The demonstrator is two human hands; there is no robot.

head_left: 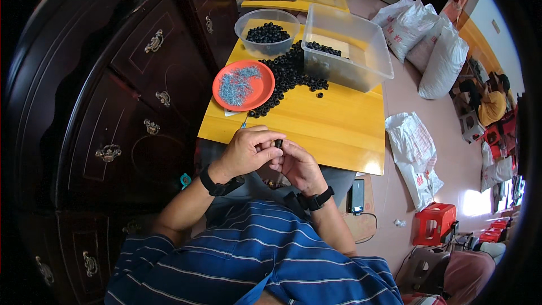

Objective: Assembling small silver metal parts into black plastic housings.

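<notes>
A small black ring-shaped part [278, 143] sits pinched between the fingertips of my left hand [244, 149] and my right hand [299, 165], in front of the table's near edge. Behind my left knuckles shows a thin pointed tool with a blue part [244, 122]; whether that hand holds it or it lies on the table, I cannot tell. Beyond is an orange-red plate [262, 97] with fine bluish-silver pieces on it. Many loose black parts [288, 70] lie heaped beside the plate on the yellow table [339, 130].
Behind the heap stand a round clear tub [244, 27] and a rectangular clear bin [361, 76], both with black parts inside. Dark drawers [135, 85] close off the left. White sacks [443, 62], a red stool [435, 223] and a phone [355, 196] are at right. Another person [492, 107] sits far right.
</notes>
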